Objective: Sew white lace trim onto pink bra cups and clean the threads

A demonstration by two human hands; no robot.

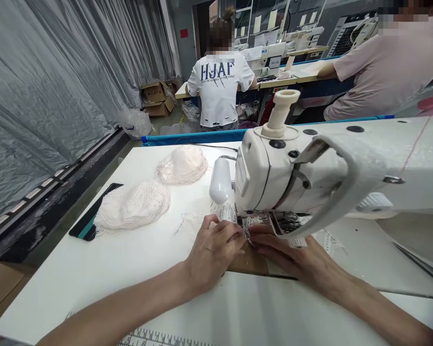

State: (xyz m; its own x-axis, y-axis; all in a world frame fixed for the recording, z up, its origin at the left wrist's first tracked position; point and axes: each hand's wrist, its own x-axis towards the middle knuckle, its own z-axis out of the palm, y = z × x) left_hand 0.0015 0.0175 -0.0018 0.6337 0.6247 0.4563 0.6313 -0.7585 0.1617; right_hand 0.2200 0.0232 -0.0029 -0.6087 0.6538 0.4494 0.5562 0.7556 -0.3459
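Head view, nearest: printed ruler strip [159,338] at the near edge of the white table [94,269]; my two forearms cross over it.
Left hand [212,250]: fingers curled and pressed down, pinning the lace piece [225,213] to the table just left of the needle area.
Right hand [292,257]: laid flat, fingers extended toward the presser foot, resting on the same lace; no closed grasp that I can see.
Lace piece, location: under the head of the sewing machine [310,178], between my fingertips; mostly hidden by the machine.
Handling (judgement): very light, limp, open mesh; snags and stretches easily. Best held flat with the fingertips on both sides of the seam, near the edge.
Orientation: cannot tell long axis; too little shows.
Farther left: two finished lace cups [133,204], [182,164], well apart from my hands.
Background: two people seated at other machines, backs turned.
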